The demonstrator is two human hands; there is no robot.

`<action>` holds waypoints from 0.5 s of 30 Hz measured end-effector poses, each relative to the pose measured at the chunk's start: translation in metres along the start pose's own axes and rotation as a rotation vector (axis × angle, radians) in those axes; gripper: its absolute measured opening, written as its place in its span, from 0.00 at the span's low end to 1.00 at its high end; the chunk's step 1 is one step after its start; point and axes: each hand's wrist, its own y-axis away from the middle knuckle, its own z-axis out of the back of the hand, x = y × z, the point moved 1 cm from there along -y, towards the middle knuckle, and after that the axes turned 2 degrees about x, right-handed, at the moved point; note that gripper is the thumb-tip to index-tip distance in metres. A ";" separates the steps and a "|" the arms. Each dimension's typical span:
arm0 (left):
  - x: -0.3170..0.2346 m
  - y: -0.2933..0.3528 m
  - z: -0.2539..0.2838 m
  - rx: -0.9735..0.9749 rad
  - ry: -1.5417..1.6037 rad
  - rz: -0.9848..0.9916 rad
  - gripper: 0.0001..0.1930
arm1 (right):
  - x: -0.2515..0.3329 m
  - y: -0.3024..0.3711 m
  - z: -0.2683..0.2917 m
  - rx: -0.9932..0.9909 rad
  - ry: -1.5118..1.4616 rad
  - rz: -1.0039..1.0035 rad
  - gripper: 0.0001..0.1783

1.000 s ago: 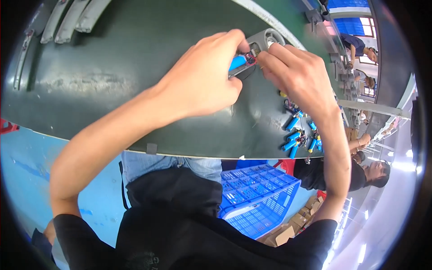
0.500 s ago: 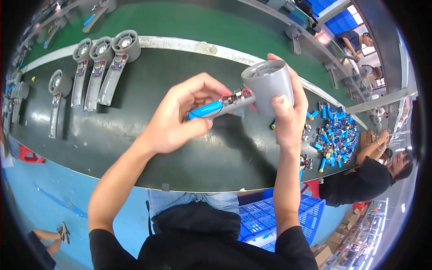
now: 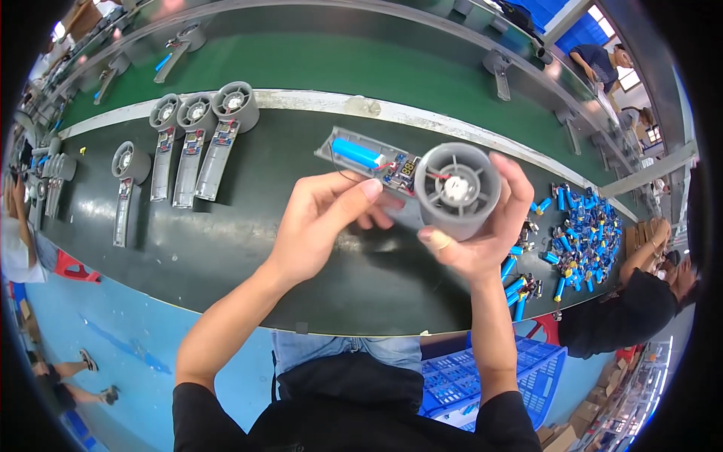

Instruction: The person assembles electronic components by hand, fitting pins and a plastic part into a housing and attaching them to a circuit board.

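Rotated opening-upward since the earlier frame, the grey fan unit (image 3: 407, 175) is above the dark table (image 3: 241, 252): right hand (image 3: 480, 252) grasps the housing (image 3: 450, 224), left hand (image 3: 318, 222) pinches the handle (image 3: 327, 148).

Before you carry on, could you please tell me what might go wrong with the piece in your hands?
The blue cell lies exposed in the open handle, so tilting might let it slip out. The left hand, close to the circuit board, could tug the red wires. If the right hand loosened around the round gray housing, the piece might drop.
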 end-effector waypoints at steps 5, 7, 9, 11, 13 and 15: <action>0.000 0.002 0.009 -0.055 0.193 -0.092 0.12 | -0.001 -0.001 0.000 0.262 0.037 0.073 0.51; 0.004 0.001 0.013 -0.044 0.256 -0.127 0.11 | -0.003 -0.001 -0.003 0.238 -0.008 0.058 0.49; 0.005 0.000 0.012 -0.025 0.322 -0.161 0.11 | -0.001 -0.005 0.000 0.242 0.032 0.108 0.47; 0.005 0.000 0.010 -0.049 0.310 -0.118 0.11 | -0.003 -0.007 0.000 0.241 0.015 0.132 0.46; 0.005 0.001 0.010 -0.057 0.302 -0.115 0.11 | -0.005 -0.007 -0.002 0.236 -0.006 0.155 0.45; 0.005 0.000 0.010 -0.062 0.294 -0.112 0.10 | -0.003 -0.009 -0.004 0.177 -0.023 0.182 0.40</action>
